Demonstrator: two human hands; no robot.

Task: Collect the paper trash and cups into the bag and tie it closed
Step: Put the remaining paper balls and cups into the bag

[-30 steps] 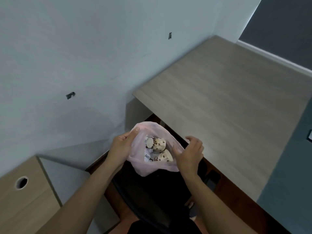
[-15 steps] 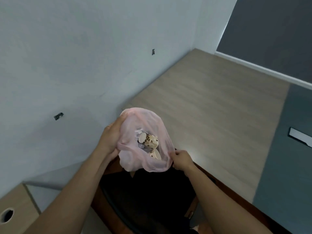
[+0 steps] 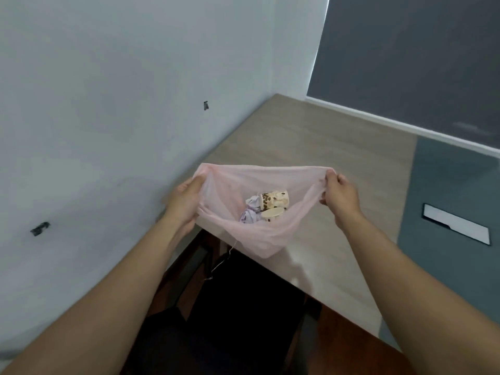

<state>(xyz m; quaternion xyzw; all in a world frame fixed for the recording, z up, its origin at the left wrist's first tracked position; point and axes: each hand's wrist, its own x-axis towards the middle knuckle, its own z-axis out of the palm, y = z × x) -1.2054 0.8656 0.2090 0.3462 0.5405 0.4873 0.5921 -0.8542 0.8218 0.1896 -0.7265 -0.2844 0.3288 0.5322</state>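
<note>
Each grip is clamped on the rim of the thin, translucent pink plastic bag (image 3: 251, 228): the left hand (image 3: 186, 204) bunches the film at the rim's left end, and the right hand (image 3: 339, 192) pinches the right end between thumb and fingers. The two hands are well apart, so the far edge of the mouth runs taut between them and the body sags below, held in the air over the near corner of the pale wood-grain tabletop (image 3: 311, 152). Judged from this, the stretch serves to settle the load at the bottom and free two lengths of rim for knotting.

Inside lie the task's things: a cream paper cup with brown spots (image 3: 274, 200) on its side, a second cup (image 3: 272, 213) just below it showing mostly its pale round end, and crumpled white-lilac paper (image 3: 251, 212) touching both. No loose trash shows on the tabletop, so collecting looks finished and tying is not yet begun.

The cups' brown marks look like pattern, not lettering; no brand, label or writing can be read anywhere.
</note>
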